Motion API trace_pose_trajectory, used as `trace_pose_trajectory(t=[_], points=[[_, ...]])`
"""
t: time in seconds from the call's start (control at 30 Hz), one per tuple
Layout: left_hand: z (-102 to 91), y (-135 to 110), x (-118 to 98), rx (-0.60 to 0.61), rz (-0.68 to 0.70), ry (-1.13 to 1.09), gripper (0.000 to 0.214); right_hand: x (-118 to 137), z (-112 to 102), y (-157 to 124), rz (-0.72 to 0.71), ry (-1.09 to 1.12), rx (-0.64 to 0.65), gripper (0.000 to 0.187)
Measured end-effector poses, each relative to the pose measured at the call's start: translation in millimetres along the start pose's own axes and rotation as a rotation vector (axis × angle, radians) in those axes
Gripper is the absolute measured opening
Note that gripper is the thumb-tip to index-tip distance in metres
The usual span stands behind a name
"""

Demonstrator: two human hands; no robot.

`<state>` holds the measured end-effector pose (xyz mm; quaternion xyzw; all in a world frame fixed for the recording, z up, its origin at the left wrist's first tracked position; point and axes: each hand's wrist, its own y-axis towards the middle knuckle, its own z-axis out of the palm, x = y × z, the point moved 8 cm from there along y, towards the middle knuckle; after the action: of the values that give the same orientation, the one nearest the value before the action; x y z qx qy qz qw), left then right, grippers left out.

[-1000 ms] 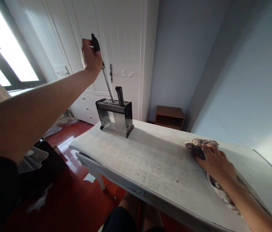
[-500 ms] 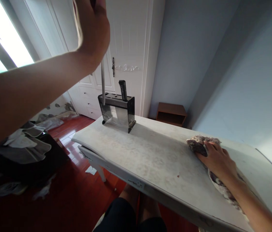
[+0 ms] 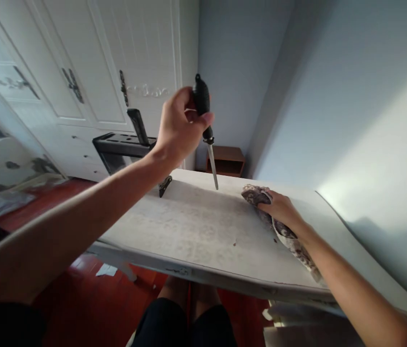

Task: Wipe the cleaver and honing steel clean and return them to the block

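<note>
A honing steel [image 3: 213, 164] with a black handle is gripped in my left hand [image 3: 181, 123]. Its metal rod points down, with the tip above the far part of the white table [image 3: 203, 226]. My right hand [image 3: 281, 207] is closed on a patterned brown-and-white cloth [image 3: 256, 193], which lies on the tabletop and trails toward the front edge beneath my wrist. Left of the steel stands a knife block [image 3: 122, 144] with black edges and clear sides, partly hidden behind my left forearm. One black-handled knife [image 3: 138, 126] sticks up from its top.
Behind the table is a white wardrobe [image 3: 145, 48] with dark handles. A small brown open cabinet [image 3: 227, 159] stands against the far wall. A bluish wall [image 3: 333, 120] borders the table on the right. White paper [image 3: 107, 270] lies on the red floor.
My left hand has lifted the honing steel out of the knife block and carried it right, over the table. My right hand still holds the cloth. The view has turned.
</note>
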<state>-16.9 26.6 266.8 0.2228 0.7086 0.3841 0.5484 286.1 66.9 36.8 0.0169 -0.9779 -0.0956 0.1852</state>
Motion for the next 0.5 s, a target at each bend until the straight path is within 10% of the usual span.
trace_pose_trajectory(t=[0.2,0.5], points=[[23.6,-44,35,-0.230,0.081,-0.242,0.028,-12,5,5,0.104,0.440,-0.072,0.027],[73.9,-106,43,-0.302,0.106,-0.407,0.032,-32,48,20,0.253,0.987,0.082,0.037]])
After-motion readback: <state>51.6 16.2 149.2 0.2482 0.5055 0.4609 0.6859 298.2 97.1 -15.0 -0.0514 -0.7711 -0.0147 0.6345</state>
